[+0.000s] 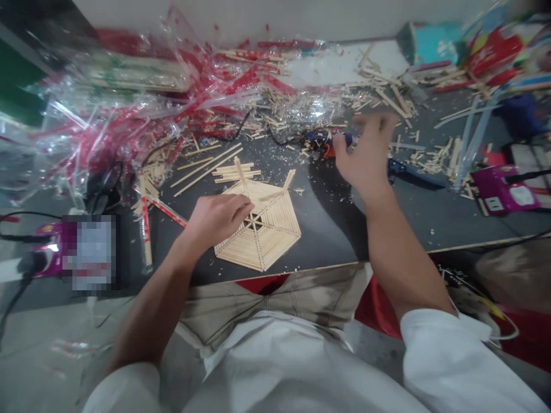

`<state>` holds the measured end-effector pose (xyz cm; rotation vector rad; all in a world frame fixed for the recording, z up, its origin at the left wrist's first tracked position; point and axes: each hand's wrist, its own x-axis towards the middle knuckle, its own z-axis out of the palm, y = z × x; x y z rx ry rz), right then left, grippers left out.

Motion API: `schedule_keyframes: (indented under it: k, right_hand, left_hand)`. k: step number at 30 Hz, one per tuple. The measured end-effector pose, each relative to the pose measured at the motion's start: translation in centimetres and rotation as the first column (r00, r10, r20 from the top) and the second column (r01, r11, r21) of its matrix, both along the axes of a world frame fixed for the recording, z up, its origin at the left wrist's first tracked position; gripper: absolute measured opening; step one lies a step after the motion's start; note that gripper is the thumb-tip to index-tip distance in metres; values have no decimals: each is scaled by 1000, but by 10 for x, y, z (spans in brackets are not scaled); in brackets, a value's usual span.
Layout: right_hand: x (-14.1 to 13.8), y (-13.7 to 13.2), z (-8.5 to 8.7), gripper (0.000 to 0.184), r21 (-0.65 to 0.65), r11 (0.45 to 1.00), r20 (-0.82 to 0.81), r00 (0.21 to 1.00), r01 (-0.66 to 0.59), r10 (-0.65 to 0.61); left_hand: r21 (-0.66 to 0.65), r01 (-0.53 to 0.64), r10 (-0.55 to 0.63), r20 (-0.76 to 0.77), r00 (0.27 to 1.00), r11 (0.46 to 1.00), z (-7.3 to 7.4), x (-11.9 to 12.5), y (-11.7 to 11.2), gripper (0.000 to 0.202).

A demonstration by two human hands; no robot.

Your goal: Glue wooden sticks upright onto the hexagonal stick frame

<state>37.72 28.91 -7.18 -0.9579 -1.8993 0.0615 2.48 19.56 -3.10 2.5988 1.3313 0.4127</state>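
Two hands out: my left hand (219, 221) lies over the stick hexagon (278, 229) near the table's (329, 238) front edge, fingers bent, grip unclear; my blurred right hand (365, 152) has thumb and fingers parted. Looks light, stiff, probably brittle along its seams; best held by the rim.

Pale hexagonal stick panel (274, 225), flat.

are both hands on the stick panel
No, only the left hand is on the stick panel; the right hand is off to its side.
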Motion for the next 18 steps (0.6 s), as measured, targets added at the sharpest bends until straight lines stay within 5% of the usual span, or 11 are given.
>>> schedule_keyframes:
  k: [3,6,11,18]
  right_hand:
    - [13,8,-29,43,90,914,-34,918,396,-395]
    - [10,6,-44,59,-57,831,66,833,553,-550]
    - [-9,-9,-28,77,-271,736,297,782,620,-549]
    - [-20,-19,-1,73,-395,614,501,721,683,-479]
  left_hand:
    - [-4,-2,2,9,1000,1000,0,0,0,35]
    - [0,5,-5,11,1000,1000,1,0,0,34]
    - [31,14,-15,23,1000,999,0,-1,0,33]
    - [78,43,-45,25,999,996,-2,-2,0,33]
